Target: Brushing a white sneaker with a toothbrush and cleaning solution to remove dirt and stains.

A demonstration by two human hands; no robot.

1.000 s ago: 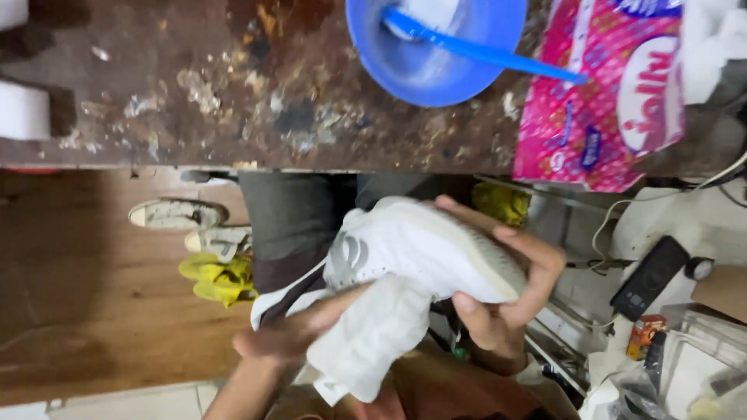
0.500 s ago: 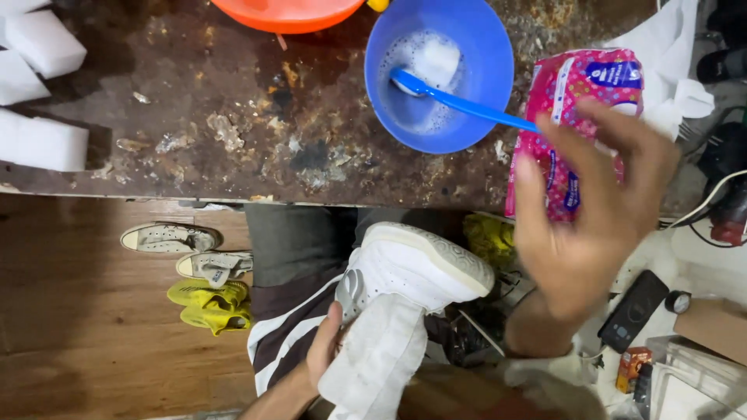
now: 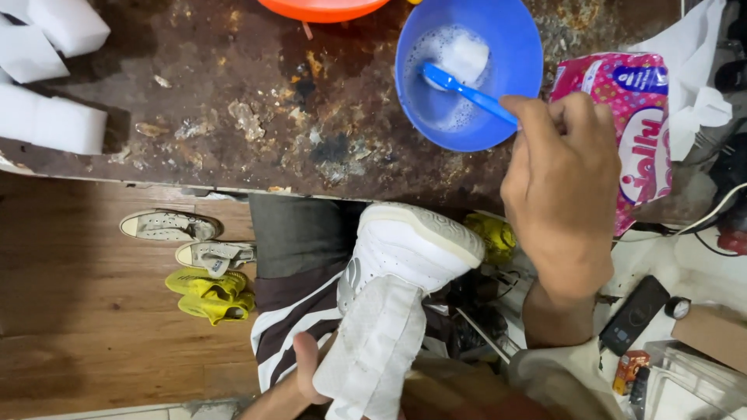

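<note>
Since the earlier frame my right hand (image 3: pixel 562 190) has come off the pink packet (image 3: pixel 634 136) and closed on the blue brush (image 3: pixel 467 87); its fingers (image 3: pixel 537 128) are curled round the end of the handle, while the brush head lies in the foamy water of the blue bowl (image 3: pixel 513 47). That bowl stands on the stained, rusty worktop (image 3: pixel 233 117), with the pink packet just beside it behind my knuckles and an orange bowl (image 3: pixel 323 8) at the far edge. White sponge blocks (image 3: pixel 50 124) sit at the worktop's left end.

My left hand (image 3: pixel 307 373) is low in view, mostly hidden. I can see the thumb pressed against a white cloth (image 3: pixel 373 342) that drapes over the white sneaker (image 3: pixel 412 249), so it has hold of the shoe through the cloth; how tightly, I cannot tell. The sneaker is tipped sole-up over my lap, below the worktop's edge.

On the wooden floor (image 3: pixel 78 327) to the left lie a pair of grey-white canvas shoes (image 3: pixel 167 225) and yellow slippers (image 3: pixel 206 294).
</note>
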